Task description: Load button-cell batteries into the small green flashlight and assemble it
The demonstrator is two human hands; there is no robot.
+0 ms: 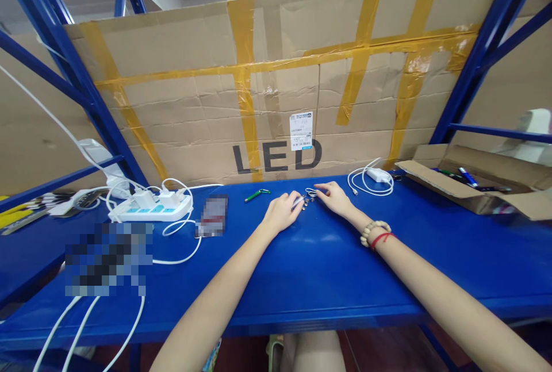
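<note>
Silvery metal, by the look of it — a small cluster (311,192) lies on the blue table (310,280) between the left hand (279,213) and the right hand (338,200), as I watch from afar. I judge it light, stiff and slick, hardly fragile, so I would pinch it at the looped end nearest the right hand. Both hands curl in close to it — whether either is clamped on it, I cannot tell
</note>
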